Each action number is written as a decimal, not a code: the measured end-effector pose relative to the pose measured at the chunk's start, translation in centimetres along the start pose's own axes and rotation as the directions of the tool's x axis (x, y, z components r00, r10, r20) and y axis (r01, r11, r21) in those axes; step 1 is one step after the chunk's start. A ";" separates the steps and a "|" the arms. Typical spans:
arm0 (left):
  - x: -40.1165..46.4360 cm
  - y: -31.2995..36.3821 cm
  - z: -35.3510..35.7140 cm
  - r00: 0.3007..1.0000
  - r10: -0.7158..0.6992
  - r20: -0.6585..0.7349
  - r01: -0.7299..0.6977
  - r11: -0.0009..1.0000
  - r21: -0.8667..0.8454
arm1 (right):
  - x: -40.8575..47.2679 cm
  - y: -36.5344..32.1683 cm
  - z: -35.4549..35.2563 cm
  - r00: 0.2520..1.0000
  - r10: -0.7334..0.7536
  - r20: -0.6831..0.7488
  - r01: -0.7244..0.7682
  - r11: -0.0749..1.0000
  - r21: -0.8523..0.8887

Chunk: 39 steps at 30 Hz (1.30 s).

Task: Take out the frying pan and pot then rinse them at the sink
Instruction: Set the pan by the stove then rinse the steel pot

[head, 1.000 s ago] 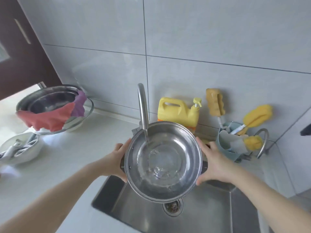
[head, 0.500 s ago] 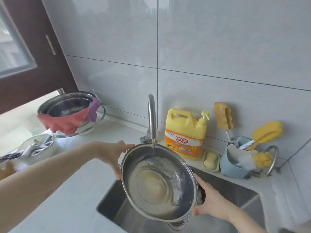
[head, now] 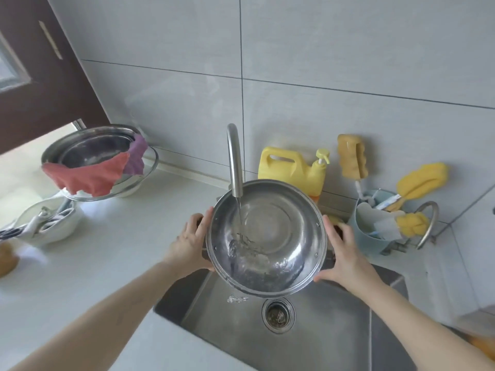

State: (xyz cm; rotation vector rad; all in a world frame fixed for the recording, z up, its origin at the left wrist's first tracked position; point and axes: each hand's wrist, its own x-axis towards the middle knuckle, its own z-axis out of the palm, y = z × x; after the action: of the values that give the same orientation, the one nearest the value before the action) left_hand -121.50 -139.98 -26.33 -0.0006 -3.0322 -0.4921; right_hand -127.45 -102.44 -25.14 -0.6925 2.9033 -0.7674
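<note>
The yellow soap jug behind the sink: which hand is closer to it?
The right hand. It grips the pot on its right side, just below the yellow soap jug. The left hand grips the pot's far side, across the pot from the jug.

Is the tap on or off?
On. A stream falls from the faucet spout into the pot and splashes inside it.

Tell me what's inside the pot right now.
Tap water streams into the pot and pools, splashing, at its lower left. Otherwise bare steel shows; the bottom under the churning water is obscured.
</note>
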 end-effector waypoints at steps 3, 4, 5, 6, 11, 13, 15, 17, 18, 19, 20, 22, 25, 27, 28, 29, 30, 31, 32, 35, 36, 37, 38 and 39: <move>-0.9 0.3 1.2 0.997 -0.009 -0.075 0.007 0.999 -0.033 | -1.1 0.4 0.3 0.994 -0.065 -0.087 0.061 0.997 -0.056; -1.2 0.5 1.5 0.996 -0.005 -0.092 0.004 1.000 -0.015 | -1.5 0.6 0.5 0.990 -0.089 -0.112 0.081 0.994 -0.072; -1.5 0.6 1.8 0.993 0.010 -0.117 -0.009 1.000 0.006 | -2.0 0.9 0.8 0.986 -0.104 -0.132 0.094 0.993 -0.076; -1.8 0.6 2.3 0.989 0.029 -0.147 -0.026 0.999 0.019 | -2.4 1.2 1.1 0.984 -0.109 -0.143 0.099 0.992 -0.074; -3.2 1.6 5.2 0.977 0.078 -0.200 -0.069 0.996 0.052 | -4.5 2.4 1.6 0.985 -0.115 -0.127 0.106 0.992 -0.075; -3.8 2.2 5.9 0.956 0.105 -0.274 -0.090 0.994 0.066 | -5.3 2.8 1.3 0.977 -0.136 -0.165 0.119 0.987 -0.107; -4.0 3.0 5.8 0.915 0.169 -0.367 -0.144 0.985 0.094 | -5.9 3.0 0.4 0.959 -0.157 -0.238 0.121 0.980 -0.158; -3.7 3.6 5.1 0.867 0.220 -0.447 -0.182 0.975 0.126 | -6.4 3.1 -0.8 0.931 -0.203 -0.303 0.140 0.966 -0.216; -3.5 4.1 4.4 0.843 0.242 -0.481 -0.200 0.970 0.136 | -6.5 2.9 -1.6 0.910 -0.239 -0.340 0.160 0.957 -0.244; -3.1 4.5 3.6 0.815 0.266 -0.515 -0.220 0.964 0.150 | -6.6 2.7 -2.6 0.881 -0.278 -0.384 0.183 0.947 -0.265; -2.8 5.0 2.8 0.777 0.296 -0.555 -0.243 0.955 0.169 | -6.6 2.5 -3.6 0.843 -0.324 -0.430 0.212 0.933 -0.290; -2.3 5.9 0.9 0.683 0.355 -0.638 -0.280 0.934 0.221 | -6.5 1.8 -5.7 0.754 -0.432 -0.495 0.274 0.892 -0.361; -1.5 7.3 -2.3 0.538 0.411 -0.736 -0.315 0.908 0.277 | -6.4 0.8 -9.0 0.620 -0.550 -0.560 0.323 0.829 -0.457; -1.0 7.9 -4.3 0.459 0.450 -0.766 -0.333 0.887 0.322 | -6.4 -0.1 -11.1 0.538 -0.602 -0.589 0.334 0.795 -0.507; -0.7 8.2 -5.2 0.428 0.463 -0.777 -0.335 0.879 0.339 | -6.3 -0.6 -12.0 0.503 -0.625 -0.596 0.338 0.778 -0.530; -0.5 8.5 -6.0 0.401 0.470 -0.787 -0.338 0.874 0.349 | -6.3 -1.1 -12.9 0.473 -0.645 -0.600 0.340 0.762 -0.552; -0.3 8.7 -6.7 0.385 0.471 -0.794 -0.343 0.871 0.351 | -6.3 -1.5 -13.6 0.451 -0.657 -0.604 0.336 0.752 -0.568; -0.1 8.9 -7.2 0.383 0.471 -0.795 -0.350 0.870 0.347 | -6.4 -1.8 -14.2 0.441 -0.661 -0.608 0.327 0.748 -0.577; 0.1 9.0 -7.4 0.399 0.468 -0.789 -0.356 0.872 0.337 | -6.4 -1.9 -14.6 0.450 -0.652 -0.610 0.316 0.755 -0.574; 0.2 9.1 -6.8 0.570 0.426 -0.703 -0.386 0.894 0.229 | -6.6 -1.5 -14.6 0.614 -0.545 -0.570 0.288 0.828 -0.481; 0.1 9.2 -6.1 0.658 0.396 -0.640 -0.389 0.907 0.162 | -6.6 -1.0 -14.2 0.704 -0.473 -0.530 0.260 0.866 -0.427; -0.2 9.2 -5.2 0.742 0.362 -0.564 -0.377 0.921 0.096 | -6.6 -0.3 -13.8 0.792 -0.383 -0.475 0.217 0.904 -0.368; -0.5 9.2 -4.1 0.811 0.329 -0.484 -0.355 0.934 0.040 | -6.5 0.3 -13.2 0.868 -0.296 -0.398 0.175 0.934 -0.313; -0.8 9.1 -2.7 0.863 0.302 -0.405 -0.332 0.943 -0.004 | -6.4 1.0 -12.7 0.927 -0.217 -0.307 0.138 0.956 -0.257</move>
State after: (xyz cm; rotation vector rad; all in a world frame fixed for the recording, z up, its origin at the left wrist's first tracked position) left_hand -120.41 -132.22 -20.95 -0.3541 -2.5406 -0.5014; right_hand -124.23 -93.05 -14.92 -0.9469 3.3120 -0.6169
